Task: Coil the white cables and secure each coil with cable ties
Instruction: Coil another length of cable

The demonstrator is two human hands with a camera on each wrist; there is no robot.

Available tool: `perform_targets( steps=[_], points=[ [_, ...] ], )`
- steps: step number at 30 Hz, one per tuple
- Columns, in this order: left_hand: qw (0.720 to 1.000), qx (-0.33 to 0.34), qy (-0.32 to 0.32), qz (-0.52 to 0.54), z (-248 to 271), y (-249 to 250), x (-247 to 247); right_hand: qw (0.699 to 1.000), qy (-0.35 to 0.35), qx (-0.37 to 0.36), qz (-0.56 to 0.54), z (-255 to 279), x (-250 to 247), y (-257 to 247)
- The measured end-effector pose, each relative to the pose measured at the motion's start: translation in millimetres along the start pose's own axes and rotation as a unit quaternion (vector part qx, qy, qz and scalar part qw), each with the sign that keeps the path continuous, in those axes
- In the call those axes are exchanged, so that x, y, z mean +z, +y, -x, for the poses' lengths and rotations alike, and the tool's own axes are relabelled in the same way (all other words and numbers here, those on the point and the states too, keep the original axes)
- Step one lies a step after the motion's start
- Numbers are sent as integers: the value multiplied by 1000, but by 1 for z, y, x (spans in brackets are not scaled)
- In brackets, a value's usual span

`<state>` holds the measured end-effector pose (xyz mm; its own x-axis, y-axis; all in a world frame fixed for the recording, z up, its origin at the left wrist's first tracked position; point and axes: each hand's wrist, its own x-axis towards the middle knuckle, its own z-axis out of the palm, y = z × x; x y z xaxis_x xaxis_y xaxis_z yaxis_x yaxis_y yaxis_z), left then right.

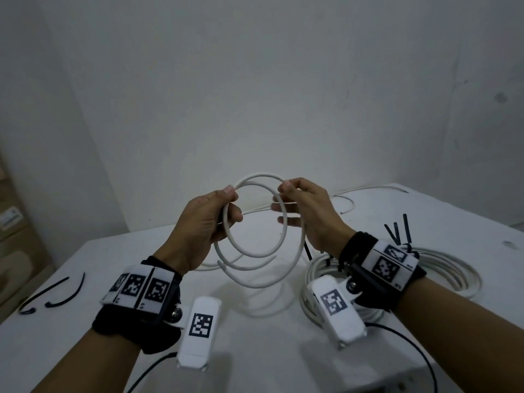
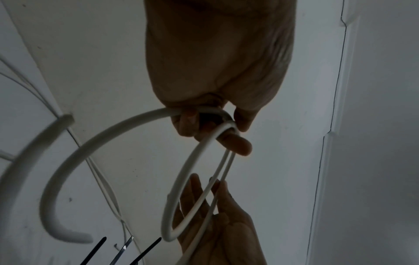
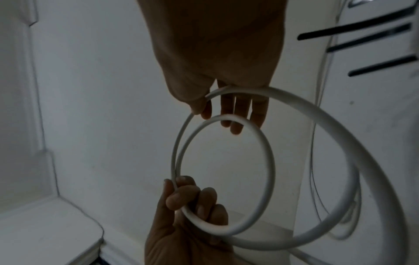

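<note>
Head view: my left hand grips the white cable, my right hand pinches the loop's far side, above the table. A tied coil lies right, loose cable ties left; open room sits between.

Left wrist view: the fingers curl round stacked turns; I judge each new turn should match them.

Right wrist view: thumb and forefinger pinch one strand, the other fingers straight.

Smooth matt white plastic cable
</note>
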<state>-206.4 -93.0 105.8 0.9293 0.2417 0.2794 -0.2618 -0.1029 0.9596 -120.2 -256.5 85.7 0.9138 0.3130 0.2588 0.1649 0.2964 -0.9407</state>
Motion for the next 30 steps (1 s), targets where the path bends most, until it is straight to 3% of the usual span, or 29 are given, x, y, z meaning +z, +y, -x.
perform_targets(
  steps=[5, 9, 17, 22, 24, 27, 30],
  points=[
    [999, 3, 6, 37, -2, -4, -5, 990, -52, 77, -104, 2, 9, 8],
    [998, -13, 4, 59, -2, -15, -11, 978, -34, 94, -183, -3, 15, 11],
    [999, -27, -34, 27, 1, -27, -26, 991, 0, 51, -127, -7, 16, 10],
    [991, -97, -93, -10, -5, -12, -38, 991, -112, 76, -14, -6, 13, 9],
    [986, -109, -109, -70, -10, -4, -34, 985, -156, 71, 20, -5, 19, 10],
    [984, -98, -94, -117, -13, -2, -21, 984, -172, 42, 33, -4, 26, 12],
    [993, -85, -55, -63, -15, -8, -19, 982, -183, 12, 34, -3, 22, 13]
  ],
)
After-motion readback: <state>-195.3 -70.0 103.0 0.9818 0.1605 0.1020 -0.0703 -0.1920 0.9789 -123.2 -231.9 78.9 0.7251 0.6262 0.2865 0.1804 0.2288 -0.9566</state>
